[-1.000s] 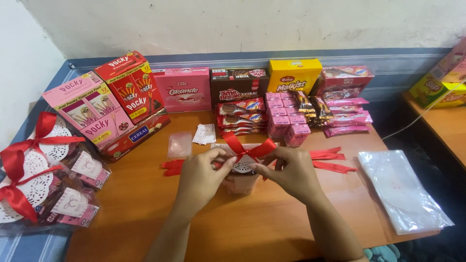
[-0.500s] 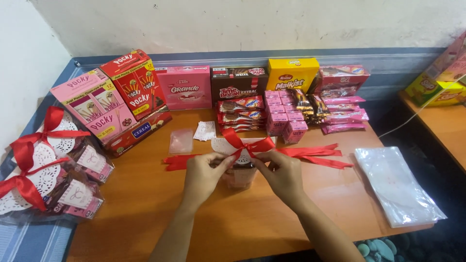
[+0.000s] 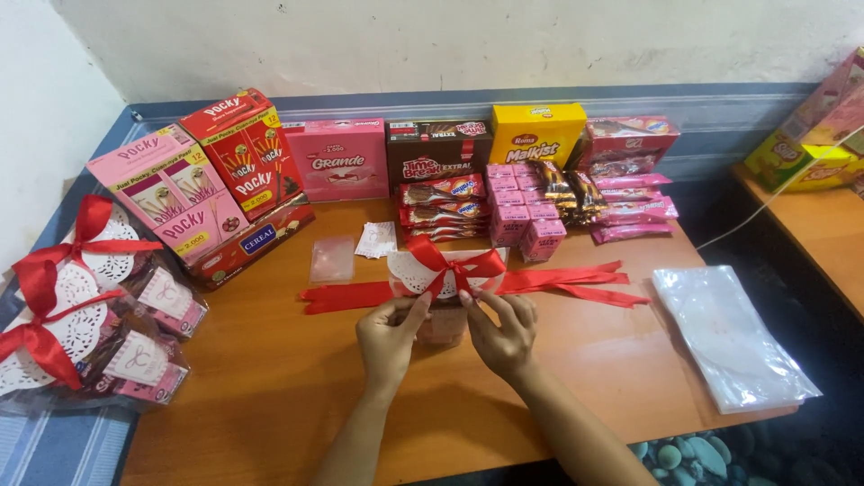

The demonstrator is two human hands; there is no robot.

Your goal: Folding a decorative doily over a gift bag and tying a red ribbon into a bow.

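A small clear gift bag [image 3: 443, 322] topped with a white paper doily stands on the wooden table [image 3: 270, 387]. A red ribbon bow [image 3: 454, 264] is tied around its neck, with long tails lying to the left and right. My left hand [image 3: 389, 337] pinches the bag's left side just under the bow. My right hand [image 3: 499, 333] holds the right side, fingertips at the knot. Both hands press against the bag.
Finished bags with red bows [image 3: 81, 306] lie at the left edge. Snack boxes [image 3: 216, 180] and stacked pink packets [image 3: 526, 216] line the back. Clear plastic bags [image 3: 729, 337] lie at the right. A small empty bag [image 3: 332, 259] lies near the centre.
The hands have slid down from the bow loops to the neck of the bag. The bow now stands free above my fingers.
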